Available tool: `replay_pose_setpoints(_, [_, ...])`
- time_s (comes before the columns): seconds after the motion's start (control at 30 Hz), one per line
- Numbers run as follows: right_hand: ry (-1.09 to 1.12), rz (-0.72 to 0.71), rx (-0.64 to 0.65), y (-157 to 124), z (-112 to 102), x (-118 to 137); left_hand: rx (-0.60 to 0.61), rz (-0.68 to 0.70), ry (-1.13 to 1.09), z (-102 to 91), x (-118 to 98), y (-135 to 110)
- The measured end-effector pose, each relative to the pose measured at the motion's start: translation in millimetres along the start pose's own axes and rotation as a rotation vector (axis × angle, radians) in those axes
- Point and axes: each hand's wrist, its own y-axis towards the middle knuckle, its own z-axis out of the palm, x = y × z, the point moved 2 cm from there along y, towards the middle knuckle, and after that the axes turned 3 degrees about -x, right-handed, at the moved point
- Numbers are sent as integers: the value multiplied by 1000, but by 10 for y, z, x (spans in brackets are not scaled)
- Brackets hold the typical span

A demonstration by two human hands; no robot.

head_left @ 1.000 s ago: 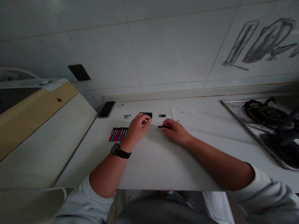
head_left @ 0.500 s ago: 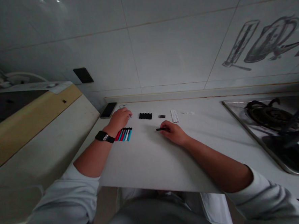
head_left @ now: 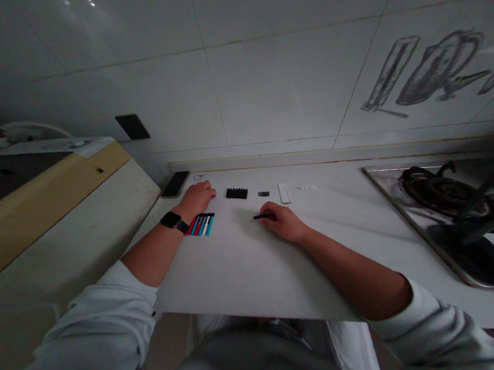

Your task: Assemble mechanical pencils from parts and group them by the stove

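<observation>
My right hand (head_left: 283,221) is closed around a slim black pen part (head_left: 259,216), whose tip points left above the counter. At the left, my left hand (head_left: 198,197) has its fingers pinched together at the counter top; a tiny pale bit shows at the fingertips, too small to name. Below that hand lies a row of red, blue and white pen barrels (head_left: 203,225) with dark ends, partly covered by the wrist. Between the hands are a row of black pieces (head_left: 236,193) and a group of small dark parts (head_left: 264,194). Thin white sticks (head_left: 285,193) lie just beyond my right hand.
Small clear-white pieces (head_left: 308,188) are lined up farther right on the white counter (head_left: 252,274). A phone (head_left: 175,184) and a thin ring (head_left: 198,177) lie at the back left. A gas stove (head_left: 429,196) bounds the right; a cabinet-like box (head_left: 106,216) bounds the left.
The whole view has shifted slightly left. My left fingers have curled closer together at the counter. My right hand keeps the black pen part in almost the same place.
</observation>
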Motion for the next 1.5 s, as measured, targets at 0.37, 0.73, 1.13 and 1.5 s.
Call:
replay_pose_setpoints(0.37, [-1,10,6,-5,-13,-14,-16,11,-28,13,21,8])
replay_pose_setpoints(0.73, [68,12,5,3,-38,-2,-24,6,-13,-127,-47,-24])
replay_pose_setpoints(1.13, [113,19,15,17,-35,-45,23,28,44,-30,-10,55])
replay_pose_setpoints(1.5, [195,27,17,32,-48,-35,20,22,13,-125,-18,11])
